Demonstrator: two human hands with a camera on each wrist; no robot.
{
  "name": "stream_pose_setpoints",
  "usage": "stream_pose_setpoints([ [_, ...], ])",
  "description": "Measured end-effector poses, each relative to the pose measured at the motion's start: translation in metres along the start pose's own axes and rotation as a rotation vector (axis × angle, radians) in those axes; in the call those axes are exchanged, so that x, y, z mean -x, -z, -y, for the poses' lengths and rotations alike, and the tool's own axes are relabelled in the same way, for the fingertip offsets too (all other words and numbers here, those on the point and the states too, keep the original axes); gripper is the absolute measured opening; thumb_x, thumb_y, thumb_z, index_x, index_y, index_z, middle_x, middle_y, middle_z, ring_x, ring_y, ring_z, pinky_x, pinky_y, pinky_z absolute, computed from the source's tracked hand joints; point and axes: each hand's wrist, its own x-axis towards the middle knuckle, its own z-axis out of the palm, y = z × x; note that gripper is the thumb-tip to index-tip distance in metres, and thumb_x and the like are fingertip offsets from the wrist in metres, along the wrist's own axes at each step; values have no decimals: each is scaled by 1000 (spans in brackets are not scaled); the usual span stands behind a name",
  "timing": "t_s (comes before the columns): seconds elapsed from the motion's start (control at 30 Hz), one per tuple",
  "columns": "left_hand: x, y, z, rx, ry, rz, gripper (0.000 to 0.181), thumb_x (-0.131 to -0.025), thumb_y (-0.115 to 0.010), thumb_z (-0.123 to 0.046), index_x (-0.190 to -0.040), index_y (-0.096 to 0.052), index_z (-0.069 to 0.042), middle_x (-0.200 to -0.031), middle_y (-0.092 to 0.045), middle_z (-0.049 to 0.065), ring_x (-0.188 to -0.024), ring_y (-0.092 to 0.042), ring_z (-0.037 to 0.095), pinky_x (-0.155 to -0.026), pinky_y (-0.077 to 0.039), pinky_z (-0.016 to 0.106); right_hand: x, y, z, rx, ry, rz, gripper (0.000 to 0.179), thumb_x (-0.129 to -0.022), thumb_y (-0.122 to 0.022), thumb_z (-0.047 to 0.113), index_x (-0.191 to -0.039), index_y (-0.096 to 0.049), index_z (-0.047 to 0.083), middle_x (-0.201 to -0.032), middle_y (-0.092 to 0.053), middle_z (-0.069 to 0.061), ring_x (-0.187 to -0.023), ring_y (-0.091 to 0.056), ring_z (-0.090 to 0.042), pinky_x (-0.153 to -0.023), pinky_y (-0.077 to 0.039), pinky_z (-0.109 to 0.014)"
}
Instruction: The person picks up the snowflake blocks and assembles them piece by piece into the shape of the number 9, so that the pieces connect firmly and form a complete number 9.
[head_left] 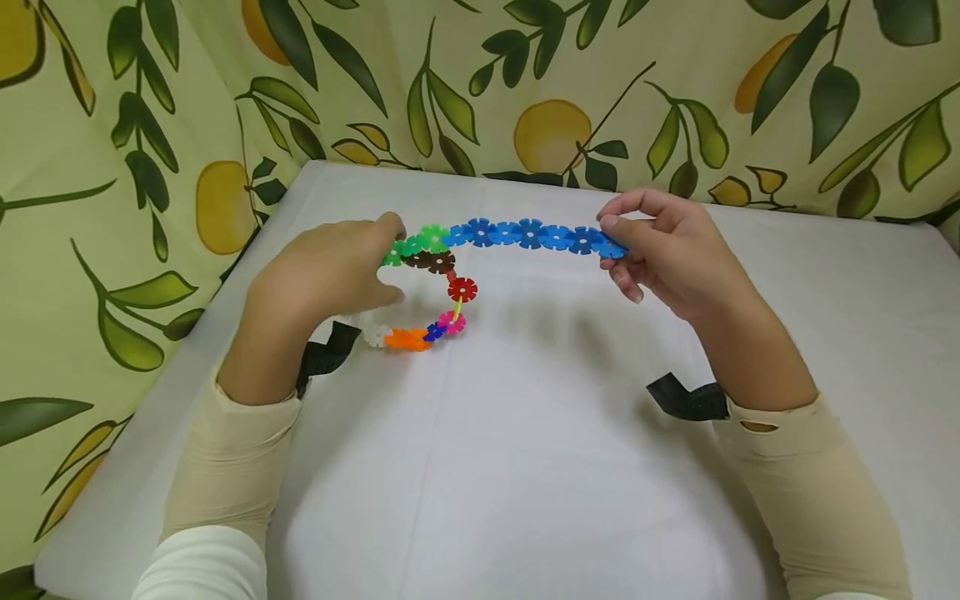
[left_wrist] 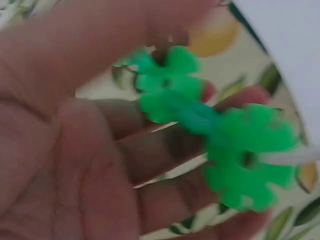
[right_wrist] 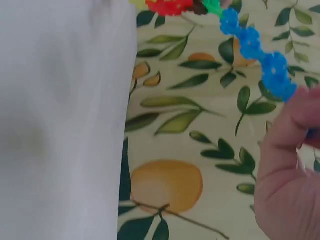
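Note:
A chain of interlocking flower-shaped plastic discs (head_left: 529,233) is stretched between both hands above the table. My right hand (head_left: 675,250) pinches its blue end between thumb and fingers; the blue discs (right_wrist: 250,44) slope away from the fingertips in the right wrist view. Around the green section curl the fingers of my left hand (head_left: 322,267). Green discs (left_wrist: 227,145) lie across those fingers in the left wrist view, blurred. From there the chain loops below through brown, red (head_left: 462,289), yellow, pink, dark blue, orange (head_left: 407,338) and whitish discs. The left hand partly hides the loop.
A white-covered table (head_left: 480,467) spreads beneath the hands. Behind it and along its left side hangs leaf-and-fruit patterned cloth (head_left: 487,50). Black strap pieces (head_left: 330,350) stick out at both wrists.

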Motion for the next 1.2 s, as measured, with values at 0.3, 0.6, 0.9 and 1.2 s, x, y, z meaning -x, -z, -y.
stream_pose_setpoints([
  [0.3, -33, -20, 2, 56, -233, -173, 25, -94, -62, 4, -112, -72, -9, -107, -68, 5, -100, -60, 25, -88, -50, 41, 0, 18, -3, 736, -152, 573, 28, -105, -54, 25, -91, -69, 6, -72, -61, -13, -56, -55, -29, -48, -48, -34],
  [0.6, -44, -36, -16, -24, -302, -204, 42, -93, -75, -22, -131, -64, -9, -128, -61, 10, -115, -58, 32, -92, -50, 47, -5, -26, -29, 1003, -209, 604, 36, -97, -65, 42, -117, -64, 11, -80, -61, -6, -67, -55, -22, -58, -47, -36],
  [0.9, -41, -34, 1, -55, 104, 222, 40, -94, -69, -36, -113, -64, -1, -96, -65, 11, -88, -60, 27, -77, -50, 43, 2, -35, -38, 1133, -412, 596, 36, -96, -70, 31, -116, -52, 7, -65, -60, -7, -50, -58, -21, -53, -51, -33],
  [1.2, -47, -41, -4, -8, 57, 295, 42, -89, -74, -39, -111, -60, -6, -84, -61, 6, -79, -59, 22, -73, -46, 39, 15, -32, -21, 1177, -467, 717, 34, -88, -78, 37, -103, -58, 14, -70, -63, 0, -62, -60, -14, -61, -49, -33],
])
